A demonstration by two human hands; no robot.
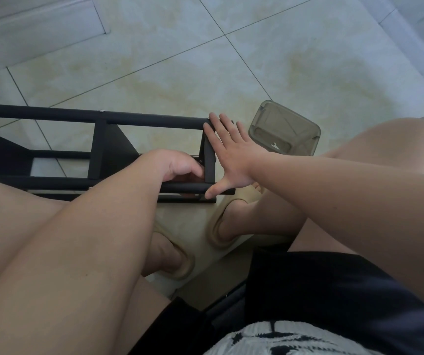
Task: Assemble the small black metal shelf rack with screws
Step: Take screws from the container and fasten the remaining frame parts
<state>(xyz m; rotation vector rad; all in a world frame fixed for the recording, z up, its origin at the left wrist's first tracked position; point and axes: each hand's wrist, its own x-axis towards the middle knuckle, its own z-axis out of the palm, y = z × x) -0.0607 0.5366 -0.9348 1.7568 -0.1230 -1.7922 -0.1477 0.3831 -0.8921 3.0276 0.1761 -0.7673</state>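
The black metal shelf rack [98, 147] lies on its side on the tiled floor in front of my knees, its tubes running left to right. My right hand [231, 155] lies flat with straight, spread fingers against the rack's right end: fingertips on the upper tube, thumb on the lower tube. My left hand [177, 166] reaches inside the frame at that same end with curled fingers next to a flat crossbar [209, 162]. What the left fingers hold is hidden. A small screw head [101, 111] shows on the top tube.
A clear grey plastic container [285, 129] stands on the floor right of the rack, with a small white wrench-like piece [274, 145] inside. My feet in beige slippers [221, 226] sit just below the rack. A wall base runs along the top left and right.
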